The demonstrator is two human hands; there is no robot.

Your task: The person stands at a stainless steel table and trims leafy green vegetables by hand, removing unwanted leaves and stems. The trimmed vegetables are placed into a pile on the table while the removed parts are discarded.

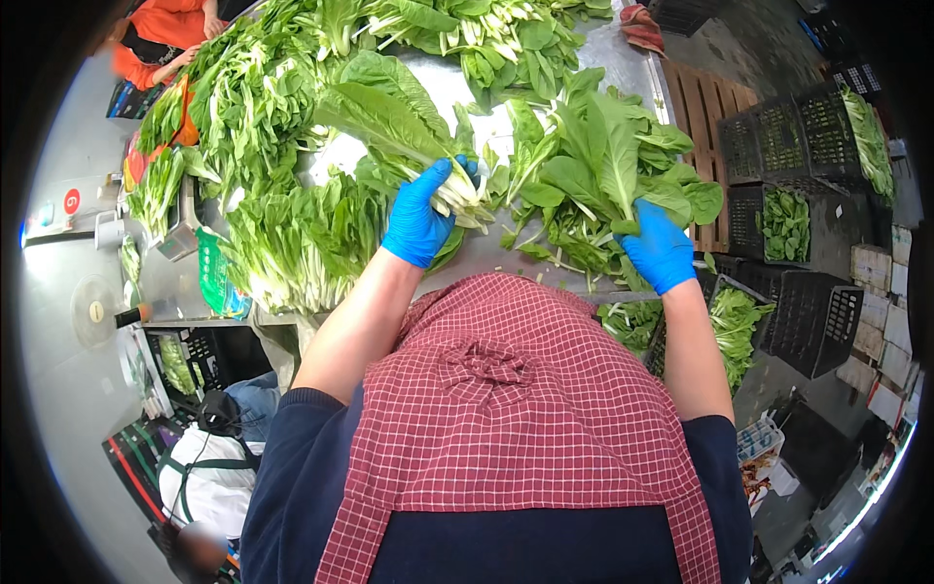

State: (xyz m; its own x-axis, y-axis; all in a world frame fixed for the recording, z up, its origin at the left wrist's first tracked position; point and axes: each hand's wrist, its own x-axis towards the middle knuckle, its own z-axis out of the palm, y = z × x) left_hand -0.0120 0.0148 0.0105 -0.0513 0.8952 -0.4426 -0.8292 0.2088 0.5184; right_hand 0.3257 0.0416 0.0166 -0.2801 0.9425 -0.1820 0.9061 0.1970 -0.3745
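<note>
My left hand point(417, 223), in a blue glove, is closed around the pale stems of a bunch of leafy greens point(398, 120). The bunch's broad leaves point away to the upper left, above the steel table point(529, 270). On the right, my right hand point(660, 244), gloved in blue too, grips a leafy green point(613, 150) by its lower end; its fingertips are partly hidden among leaves. Around that hand lies a loose pile of greens point(562, 219). Left of my left hand, a dense row of greens point(299, 248) rests with white stems towards me.
More greens point(255, 102) cover the table's far side. A person in orange point(164, 36) works at the far left; another person in white point(208, 467) is low at the left. Black crates point(810, 314) and a wooden pallet point(700, 109) stand right. A green bag point(215, 274) lies left.
</note>
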